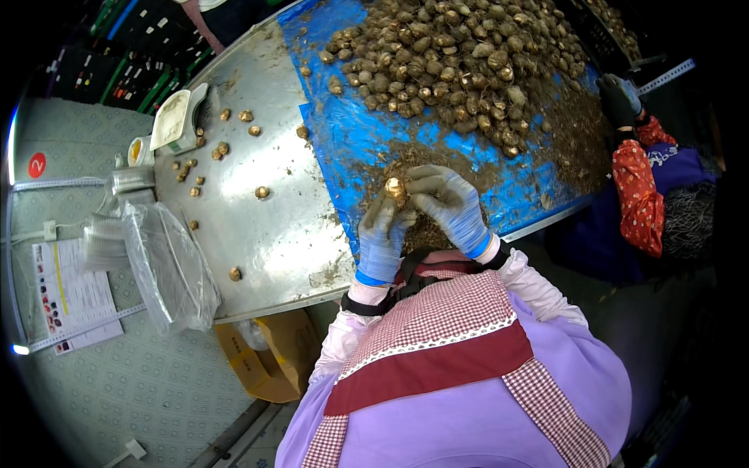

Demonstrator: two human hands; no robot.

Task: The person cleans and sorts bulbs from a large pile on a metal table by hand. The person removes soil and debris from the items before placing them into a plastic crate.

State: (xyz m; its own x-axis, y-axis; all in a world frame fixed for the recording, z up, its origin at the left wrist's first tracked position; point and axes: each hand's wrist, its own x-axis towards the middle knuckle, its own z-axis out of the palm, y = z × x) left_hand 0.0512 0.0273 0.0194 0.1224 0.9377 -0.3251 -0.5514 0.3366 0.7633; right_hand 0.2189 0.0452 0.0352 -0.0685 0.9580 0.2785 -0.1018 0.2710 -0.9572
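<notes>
Holding a small brown corm point(395, 189) in front of your chest, you have it over the soil-strewn near side of the blue sheet point(320, 148), its pale face turned upward. Your gloved left hand point(380, 230) supports it from below, with the fingertips closed against its lower side. Your gloved right hand point(449, 199) curls in at its right, fingers bent close together; whether they press on the corm or merely rest beside it, you cannot tell from this view. Beyond lies the heap point(460, 70) of rough, fibrous corms; to the left, several more lie scattered on the metal tabletop point(289, 234). Judged by its look, the piece should be light, firm and stiff, giving little under pressure. The dry, hairy skin should offer good friction, whereas the pale face may be slick and bruise more readily. Grasp it around the rough sides, keeping your fingertips off that face.
</notes>
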